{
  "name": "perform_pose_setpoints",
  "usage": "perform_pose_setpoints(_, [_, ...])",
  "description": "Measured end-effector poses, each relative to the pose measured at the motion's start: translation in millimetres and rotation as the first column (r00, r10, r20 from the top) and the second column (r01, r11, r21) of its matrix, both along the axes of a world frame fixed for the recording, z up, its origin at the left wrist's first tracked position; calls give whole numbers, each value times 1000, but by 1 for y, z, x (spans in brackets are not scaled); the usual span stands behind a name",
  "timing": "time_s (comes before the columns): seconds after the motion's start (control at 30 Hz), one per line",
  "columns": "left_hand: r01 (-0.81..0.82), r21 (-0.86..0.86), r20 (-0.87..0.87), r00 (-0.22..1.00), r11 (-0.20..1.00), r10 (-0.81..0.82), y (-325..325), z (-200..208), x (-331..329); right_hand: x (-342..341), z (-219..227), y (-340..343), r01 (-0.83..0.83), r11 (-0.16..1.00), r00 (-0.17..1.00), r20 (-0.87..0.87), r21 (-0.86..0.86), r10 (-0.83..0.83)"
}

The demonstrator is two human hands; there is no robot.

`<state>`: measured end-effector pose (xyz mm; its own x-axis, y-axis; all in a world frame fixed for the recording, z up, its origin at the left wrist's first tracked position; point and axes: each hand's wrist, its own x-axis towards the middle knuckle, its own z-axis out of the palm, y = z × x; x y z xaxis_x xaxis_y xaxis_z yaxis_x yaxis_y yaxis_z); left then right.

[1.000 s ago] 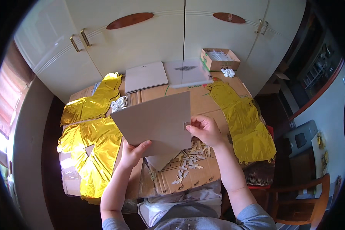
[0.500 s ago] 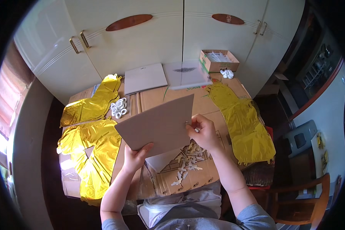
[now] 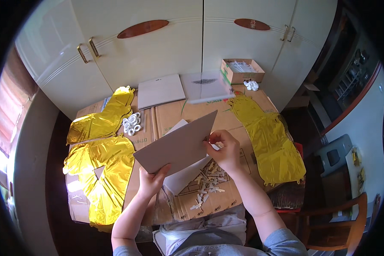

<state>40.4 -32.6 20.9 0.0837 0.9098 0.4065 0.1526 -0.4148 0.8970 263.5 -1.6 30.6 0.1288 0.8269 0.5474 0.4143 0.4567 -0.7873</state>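
Cream cupboard doors with brass handles and brown oval plaques close off the background. In front of them stands a table covered with flattened brown cardboard.

Item held: a grey card sheet, raised off the table and tilted, its upper right corner highest. A white sheet lies directly behind it and shows below its lower edge and at its top.

Left hand: grips the lower edge of the grey card sheet, thumb lying on the near face, remaining fingers hidden behind the sheets. Fingers closed on the card.

Right hand: at the right edge of the card, fingertips curled together and pinched at that edge. Whether a small part is also held between them cannot be told.

Surroundings:
- A heap of small pale plastic pieces lies on the cardboard beneath the sheets and right hand.
- Gold foil balloons lie flat on the left and on the right of the table.
- A cluster of white rings sits near the left balloons.
- Two flat white boards lie at the far edge.
- An open cardboard box stands at the far right corner, with a small white object just beside it.
- A wooden chair stands at the lower right.
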Motion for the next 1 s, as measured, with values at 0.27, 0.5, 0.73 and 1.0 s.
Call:
perform_pose_setpoints(0.27, [120,-258,223,973,959,-62,4,4,-9,14,-5,7,-399,910,846,-430,-117,315])
perform_pose_setpoints(0.5, [130,-376,358,934,918,14,5,5,-9,14,9,6,-214,965,975,87,153,203])
perform_pose_setpoints(0.73, [131,-253,299,953,959,-51,5,1,-10,11,8,2,-155,953,973,209,260,101])
perform_pose_setpoints(1.0, [140,-293,364,931,946,-24,9,-4,-13,16,-2,6,-428,903,831,-376,36,409])
